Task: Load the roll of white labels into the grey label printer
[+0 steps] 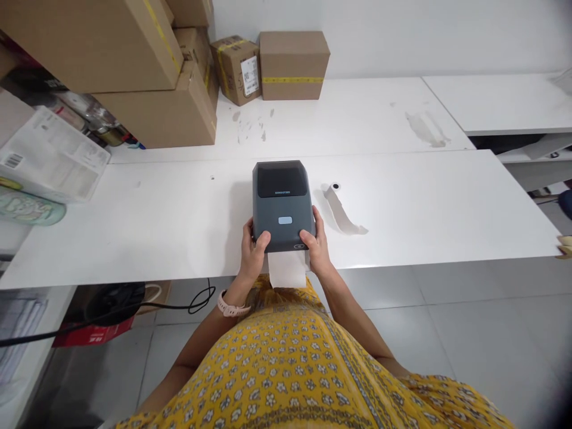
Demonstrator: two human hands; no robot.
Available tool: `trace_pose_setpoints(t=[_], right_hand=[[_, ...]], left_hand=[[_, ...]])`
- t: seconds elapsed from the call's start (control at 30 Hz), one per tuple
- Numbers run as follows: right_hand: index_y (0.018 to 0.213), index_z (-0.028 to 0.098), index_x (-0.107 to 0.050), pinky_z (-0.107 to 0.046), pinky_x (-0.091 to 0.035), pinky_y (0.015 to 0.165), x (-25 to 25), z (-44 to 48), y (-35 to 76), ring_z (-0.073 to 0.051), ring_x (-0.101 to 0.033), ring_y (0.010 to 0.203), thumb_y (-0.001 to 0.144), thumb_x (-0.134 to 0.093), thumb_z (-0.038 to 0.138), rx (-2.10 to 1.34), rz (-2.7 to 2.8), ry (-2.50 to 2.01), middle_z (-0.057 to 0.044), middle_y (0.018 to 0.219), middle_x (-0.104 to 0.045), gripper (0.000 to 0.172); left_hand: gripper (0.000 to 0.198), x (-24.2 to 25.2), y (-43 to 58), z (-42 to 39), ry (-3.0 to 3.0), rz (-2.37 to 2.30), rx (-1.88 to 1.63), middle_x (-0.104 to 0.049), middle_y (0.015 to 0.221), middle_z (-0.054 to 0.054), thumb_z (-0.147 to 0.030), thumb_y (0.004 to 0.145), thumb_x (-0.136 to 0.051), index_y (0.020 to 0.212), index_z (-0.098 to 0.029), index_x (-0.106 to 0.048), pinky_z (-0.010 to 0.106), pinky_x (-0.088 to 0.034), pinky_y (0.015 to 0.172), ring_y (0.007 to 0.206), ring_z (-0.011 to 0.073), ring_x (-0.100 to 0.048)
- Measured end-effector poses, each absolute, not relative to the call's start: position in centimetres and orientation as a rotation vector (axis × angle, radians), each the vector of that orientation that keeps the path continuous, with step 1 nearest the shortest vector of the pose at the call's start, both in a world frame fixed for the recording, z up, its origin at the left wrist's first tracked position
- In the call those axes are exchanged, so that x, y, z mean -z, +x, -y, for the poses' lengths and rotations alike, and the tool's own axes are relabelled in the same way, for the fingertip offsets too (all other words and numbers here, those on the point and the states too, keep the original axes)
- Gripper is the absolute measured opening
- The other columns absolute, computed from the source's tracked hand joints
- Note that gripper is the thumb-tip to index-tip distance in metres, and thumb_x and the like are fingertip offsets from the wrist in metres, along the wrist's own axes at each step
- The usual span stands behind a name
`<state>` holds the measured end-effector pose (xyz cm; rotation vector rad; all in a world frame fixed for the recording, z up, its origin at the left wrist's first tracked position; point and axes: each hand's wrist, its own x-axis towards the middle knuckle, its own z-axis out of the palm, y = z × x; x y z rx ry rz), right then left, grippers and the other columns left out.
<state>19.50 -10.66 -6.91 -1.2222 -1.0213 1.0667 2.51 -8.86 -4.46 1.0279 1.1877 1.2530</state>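
Note:
A dark grey label printer stands near the front edge of the white table. My left hand grips its front left corner, thumb on top. At the front right corner, my right hand holds the printer the same way. A white strip of label paper hangs out of the printer's front slot, between my hands and over the table edge. A pale watch sits on my left wrist.
A curled strip of paper backing lies right of the printer. Cardboard boxes are stacked at the back left and centre. Packaged goods lie at the left. A black cable runs under the table. Another white table stands at the right.

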Motion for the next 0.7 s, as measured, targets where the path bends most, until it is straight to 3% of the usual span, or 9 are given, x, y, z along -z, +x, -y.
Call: trace_pose_setpoints(t=[0.17, 0.27, 0.37, 0.47, 0.57, 0.7], right_hand=[[0.159, 0.027, -0.029, -0.054, -0.037, 0.122, 6.4, 10.4, 19.9, -0.034, -0.039, 0.149, 0.08, -0.069, 0.068, -1.112, 0.994, -1.217, -0.011, 0.162, -0.041, 0.097], [0.159, 0.027, -0.029, -0.054, -0.036, 0.122, 6.3, 10.4, 20.0, -0.034, -0.041, 0.148, 0.079, -0.071, 0.065, -1.153, 0.949, -1.204, -0.01, 0.162, -0.042, 0.098], [0.158, 0.029, -0.031, -0.054, -0.033, 0.124, 6.4, 10.5, 20.0, -0.032, -0.042, 0.148, 0.081, -0.069, 0.064, -1.151, 0.952, -1.19, -0.008, 0.163, -0.041, 0.093], [0.157, 0.031, -0.033, -0.053, -0.029, 0.126, 6.5, 10.6, 19.9, -0.031, -0.038, 0.151, 0.083, -0.067, 0.063, -1.122, 0.986, -1.188, -0.006, 0.164, -0.039, 0.088], [0.158, 0.029, -0.031, -0.053, -0.028, 0.126, 6.6, 10.6, 20.0, -0.03, -0.036, 0.152, 0.085, -0.065, 0.063, -1.116, 1.003, -1.191, -0.006, 0.166, -0.037, 0.087], [0.159, 0.026, -0.028, -0.053, -0.031, 0.125, 6.7, 10.4, 20.0, -0.029, -0.04, 0.15, 0.084, -0.066, 0.063, -1.127, 0.996, -1.196, -0.01, 0.166, -0.036, 0.092]], left_hand=[[0.065, 4.0, 1.9, 10.0, 1.079, -1.154, -1.191, -0.058, 0.144, 0.013, -0.057, 0.083, -0.069, 0.137, -0.024, -0.051, 0.047, -0.046, 0.11, 0.131, 0.0295, -0.057], [0.069, 4.2, 1.4, 13.0, 1.113, -1.262, -1.149, -0.054, 0.147, 0.013, -0.053, 0.084, -0.07, 0.143, -0.026, -0.045, 0.043, -0.049, 0.103, 0.126, 0.0267, -0.058], [0.048, 4.8, 0.9, 15.9, 1.133, -1.426, -1.024, -0.067, 0.118, 0.009, -0.053, 0.083, -0.07, 0.118, -0.022, -0.059, 0.036, -0.051, 0.085, 0.1, 0.0211, -0.064], [0.035, 4.9, 0.8, 17.2, 1.129, -1.338, -0.822, -0.066, 0.084, 0.002, -0.052, 0.082, -0.07, 0.089, -0.019, -0.064, 0.029, -0.046, 0.07, 0.075, 0.0149, -0.058], [0.035, 4.3, 1.0, 17.2, 1.012, -1.186, -0.736, -0.063, 0.074, 0.0, -0.053, 0.081, -0.071, 0.084, -0.018, -0.067, 0.027, -0.042, 0.062, 0.064, 0.0132, -0.053], [0.035, 3.0, 1.1, 16.9, 0.905, -1.053, -0.761, -0.065, 0.074, 0.001, -0.051, 0.077, -0.076, 0.083, -0.017, -0.07, 0.03, -0.045, 0.066, 0.066, 0.0152, -0.057]])
